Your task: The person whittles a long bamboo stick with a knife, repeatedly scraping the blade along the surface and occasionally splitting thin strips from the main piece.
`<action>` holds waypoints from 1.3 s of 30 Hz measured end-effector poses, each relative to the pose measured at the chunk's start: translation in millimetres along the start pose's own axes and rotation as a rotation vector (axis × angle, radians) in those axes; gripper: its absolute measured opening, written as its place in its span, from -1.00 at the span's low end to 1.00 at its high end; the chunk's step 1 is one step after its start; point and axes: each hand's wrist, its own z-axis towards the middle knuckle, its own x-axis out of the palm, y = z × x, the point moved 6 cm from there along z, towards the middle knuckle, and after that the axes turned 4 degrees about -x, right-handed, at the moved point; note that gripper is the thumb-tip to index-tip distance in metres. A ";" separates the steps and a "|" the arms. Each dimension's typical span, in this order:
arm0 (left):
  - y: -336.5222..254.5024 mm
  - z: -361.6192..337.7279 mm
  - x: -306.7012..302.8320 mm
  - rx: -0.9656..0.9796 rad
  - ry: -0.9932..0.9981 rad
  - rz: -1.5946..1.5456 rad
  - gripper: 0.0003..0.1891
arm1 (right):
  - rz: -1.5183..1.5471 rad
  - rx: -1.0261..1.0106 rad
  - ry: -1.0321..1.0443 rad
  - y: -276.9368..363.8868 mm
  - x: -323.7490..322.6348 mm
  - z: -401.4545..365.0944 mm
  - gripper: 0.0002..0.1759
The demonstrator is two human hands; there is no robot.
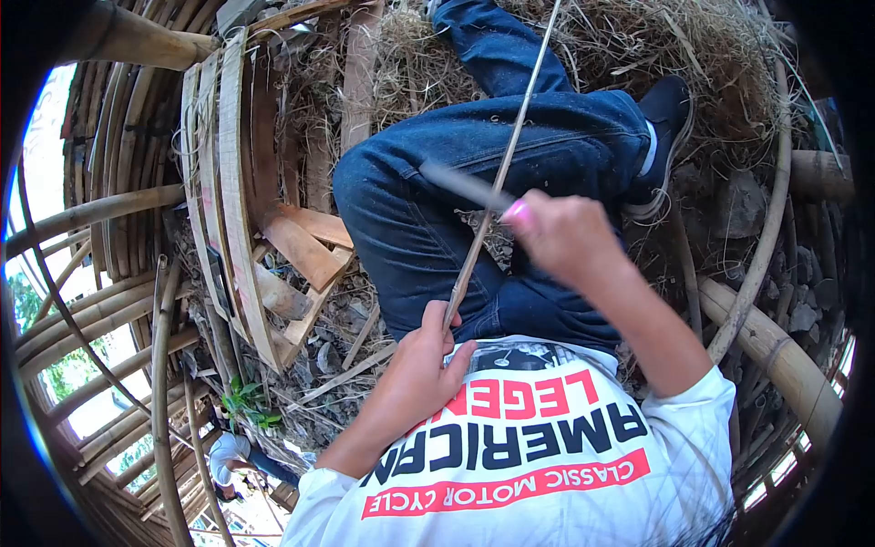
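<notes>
A long thin strip of bamboo or wood (510,150) runs from my lap up past the top edge, slanting over my jeans. My left hand (427,357) is closed round its lower end, near the shirt hem. In my right hand (567,239) is a knife with a pink handle (519,214); the fingers are wrapped round the handle. Its blade (463,186), blurred, points up and left and crosses the strip above my left hand. Whether the blade touches the strip, I cannot tell.
Wooden boards (239,182) and short offcuts (305,251) lie left of my legs. Dry shavings (656,46) cover the ground at the top. Bamboo poles (775,351) stand right and left. Another person (230,453) is at the lower left.
</notes>
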 end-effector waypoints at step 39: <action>14.0 22.6 4.9 0.049 0.294 -0.485 -0.59 | 0.372 -0.242 0.102 51.6 27.3 -6.4 -0.51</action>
